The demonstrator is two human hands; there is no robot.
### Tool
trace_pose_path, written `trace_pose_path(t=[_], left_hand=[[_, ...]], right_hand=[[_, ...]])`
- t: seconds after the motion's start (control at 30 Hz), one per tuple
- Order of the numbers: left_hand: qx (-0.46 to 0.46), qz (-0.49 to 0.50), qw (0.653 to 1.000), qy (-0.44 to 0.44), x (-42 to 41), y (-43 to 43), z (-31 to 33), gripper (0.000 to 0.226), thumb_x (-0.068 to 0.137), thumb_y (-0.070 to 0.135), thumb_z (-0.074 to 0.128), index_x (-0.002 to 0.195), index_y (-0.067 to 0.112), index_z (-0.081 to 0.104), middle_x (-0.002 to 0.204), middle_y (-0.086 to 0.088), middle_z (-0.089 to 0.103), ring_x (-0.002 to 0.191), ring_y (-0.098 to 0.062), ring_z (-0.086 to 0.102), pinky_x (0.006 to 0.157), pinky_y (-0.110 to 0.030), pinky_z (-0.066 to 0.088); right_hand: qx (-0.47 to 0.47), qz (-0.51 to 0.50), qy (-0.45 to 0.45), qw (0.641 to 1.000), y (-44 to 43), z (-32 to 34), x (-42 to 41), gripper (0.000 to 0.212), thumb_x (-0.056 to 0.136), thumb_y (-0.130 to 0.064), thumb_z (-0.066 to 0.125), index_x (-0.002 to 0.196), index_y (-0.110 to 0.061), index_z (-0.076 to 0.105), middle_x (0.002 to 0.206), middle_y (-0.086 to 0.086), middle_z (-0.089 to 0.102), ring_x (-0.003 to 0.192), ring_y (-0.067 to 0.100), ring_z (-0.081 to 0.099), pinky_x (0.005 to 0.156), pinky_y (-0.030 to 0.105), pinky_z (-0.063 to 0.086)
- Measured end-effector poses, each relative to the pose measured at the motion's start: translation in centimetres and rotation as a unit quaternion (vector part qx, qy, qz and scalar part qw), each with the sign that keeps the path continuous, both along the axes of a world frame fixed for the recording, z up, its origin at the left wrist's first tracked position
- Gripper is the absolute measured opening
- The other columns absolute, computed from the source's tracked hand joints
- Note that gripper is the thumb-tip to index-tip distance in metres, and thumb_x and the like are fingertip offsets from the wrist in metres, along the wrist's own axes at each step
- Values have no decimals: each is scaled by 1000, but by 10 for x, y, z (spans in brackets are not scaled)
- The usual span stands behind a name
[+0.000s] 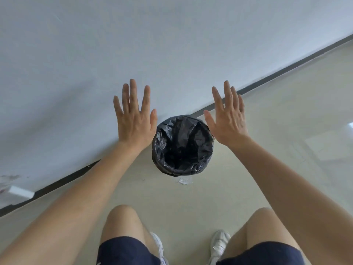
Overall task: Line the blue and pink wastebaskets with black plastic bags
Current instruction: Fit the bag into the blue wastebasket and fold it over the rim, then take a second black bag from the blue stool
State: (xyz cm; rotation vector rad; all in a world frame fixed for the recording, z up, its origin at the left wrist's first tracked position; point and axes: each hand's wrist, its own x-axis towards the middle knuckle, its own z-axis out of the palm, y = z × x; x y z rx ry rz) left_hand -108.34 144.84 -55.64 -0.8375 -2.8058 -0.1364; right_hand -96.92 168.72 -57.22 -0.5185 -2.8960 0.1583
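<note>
A pale grey-white wall [133, 44] fills the upper half of the head view, meeting a glossy beige floor [277, 131] along a dark baseboard [286, 69] that runs diagonally from lower left to upper right. A person stands over the scene in dark navy shorts [124, 251] and white sneakers [219, 243], both bare forearms stretched forward. The left hand [133, 119] and right hand [229, 121] are spread flat and wide open, fingers splayed and pointing toward the wall, backs to the camera, gripping nothing; each appears to one side of the bin's mouth, and whether either touches its rim cannot be told. Between them, on the floor just beside the baseboard, stands a wastebasket whose black plastic bag [181, 146] lines the interior and is folded over the round rim, hiding the bin's own colour. The bin sits upright, its long axis vertical and its open mouth facing up toward the camera, the crinkled liner sagging into a dark hollow. A small white smear [185, 181] marks the floor just in front of the bin. No legible writing or brand marks appear anywhere.
</note>
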Motion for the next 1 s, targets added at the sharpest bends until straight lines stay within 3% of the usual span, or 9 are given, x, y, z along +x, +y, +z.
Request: trace_pose_path(t=[0.23, 0.4, 0.5, 0.63, 0.77, 0.87, 1.0], left_hand=[[-50, -2, 999, -5, 10, -22, 241, 68, 99, 51, 28, 153, 15, 10, 160, -22, 3, 147, -39, 3, 114, -64, 10], [-33, 11, 994, 99, 14, -48, 440, 66, 100, 51, 26, 153, 15, 12, 160, -23, 6, 147, -40, 5, 114, -63, 9], [-20, 72, 984, 163, 36, -81, 519, 64, 100, 50, 26, 153, 15, 14, 159, -23, 8, 147, -40, 7, 114, -63, 11], [-12, 209, 960, 186, 109, -157, 553, 64, 100, 49, 28, 152, 15, 20, 159, -23, 9, 147, -38, 8, 115, -60, 12], [-68, 321, 931, 162, 214, -265, 564, 63, 99, 50, 29, 151, 14, 25, 159, -23, 11, 147, -38, 11, 114, -60, 17], [-92, 429, 882, 169, 304, -351, 592, 64, 100, 51, 26, 151, 13, 26, 158, -23, 14, 146, -38, 16, 113, -59, 20], [-84, 576, 789, 196, 442, -454, 624, 65, 99, 51, 23, 151, 11, 23, 158, -23, 16, 146, -39, 15, 114, -59, 18]], right_hand=[[46, 37, 51, 997, -12, 238, 2, 77, 97, -55, 42, 157, -16, 12, 161, 24, -3, 148, 43, 0, 119, 58, 3], [74, 108, 144, 981, -25, 421, -24, 76, 98, -55, 41, 157, -15, 12, 161, 25, -1, 148, 44, 1, 119, 57, 5], [84, 175, 207, 959, -54, 489, -44, 73, 98, -53, 40, 156, -14, 16, 160, 26, 3, 148, 44, 4, 119, 56, 8], [26, 273, 229, 934, -139, 527, -63, 71, 98, -49, 42, 155, -13, 19, 160, 27, 4, 148, 44, 6, 118, 57, 11], [-17, 408, 208, 889, -270, 544, -40, 71, 98, -48, 43, 155, -13, 19, 161, 25, 6, 147, 44, 9, 118, 57, 12], [-33, 515, 206, 831, -389, 565, 2, 71, 99, -51, 39, 156, -14, 17, 161, 24, 6, 147, 43, 11, 118, 57, 13], [-47, 637, 223, 736, -550, 598, 88, 68, 99, -51, 37, 155, -16, 19, 161, 22, 11, 147, 41, 15, 118, 56, 15]])
